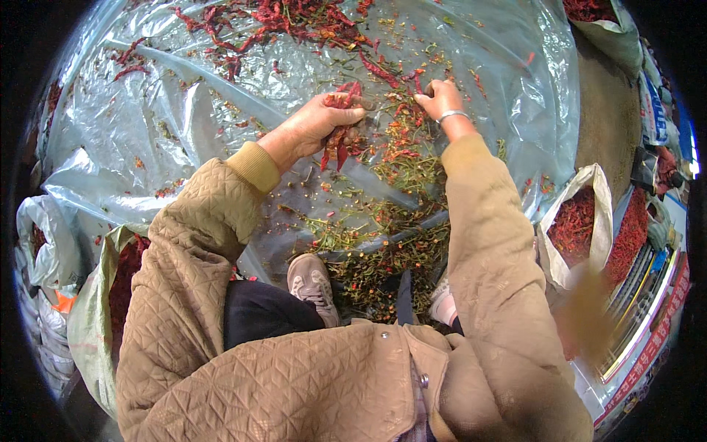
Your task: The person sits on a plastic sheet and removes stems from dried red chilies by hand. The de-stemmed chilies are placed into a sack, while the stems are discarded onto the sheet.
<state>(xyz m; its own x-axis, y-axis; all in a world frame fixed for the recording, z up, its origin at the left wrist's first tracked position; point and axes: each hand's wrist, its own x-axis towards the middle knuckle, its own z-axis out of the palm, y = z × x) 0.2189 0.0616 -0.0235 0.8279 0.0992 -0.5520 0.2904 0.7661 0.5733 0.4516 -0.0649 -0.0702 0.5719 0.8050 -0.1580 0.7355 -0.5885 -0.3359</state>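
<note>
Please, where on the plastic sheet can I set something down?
The plastic sheet is barest between the right hand and the sheet's right edge; a creased, lightly littered patch is left of the left hand. Crowded: the red pepper pile beyond the hands, and the stem litter from between them down to the shoes.

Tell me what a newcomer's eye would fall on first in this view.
Probably the heap of vivid red peppers at the top of the view, on a crinkled, pale plastic sheet. Next would come the red bunch in the left hand, near the centre. Below it, green stem scraps are strewn down between the person's shoes.
</note>
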